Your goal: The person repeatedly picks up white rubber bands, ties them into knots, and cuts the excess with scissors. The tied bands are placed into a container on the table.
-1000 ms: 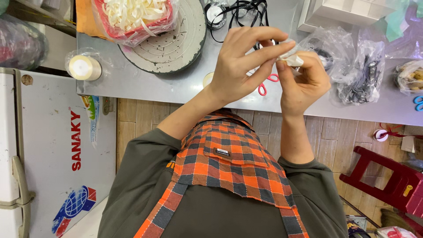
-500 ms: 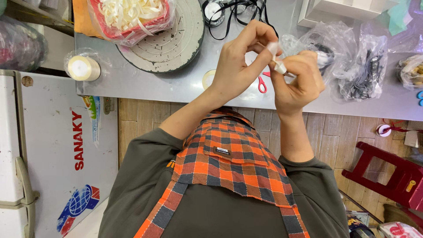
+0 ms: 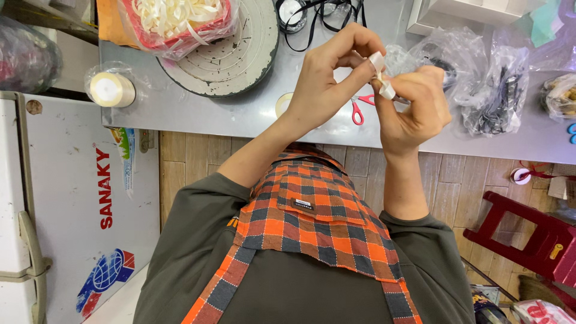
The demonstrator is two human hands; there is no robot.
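Note:
My left hand (image 3: 327, 81) and my right hand (image 3: 417, 105) meet above the grey worktop (image 3: 198, 114), both pinching a short piece of cream ribbon (image 3: 382, 77) between thumb and fingers. The ribbon is folded into a small loop between the fingertips. Red-handled scissors (image 3: 360, 109) lie on the worktop just under my hands. A roll of cream ribbon (image 3: 283, 103) sits partly hidden behind my left wrist.
A round grey turntable (image 3: 237, 51) holds a red basket of cream ribbon pieces (image 3: 177, 18). A wrapped ribbon roll (image 3: 111, 90) lies at the left. Black cord (image 3: 318, 15) and clear plastic bags (image 3: 492, 78) are at the back right. A white chest freezer (image 3: 66, 204) stands left, a red stool (image 3: 534, 240) right.
Both hands shifted slightly left and up, and the fingers have folded the ribbon into a tighter loop between them.

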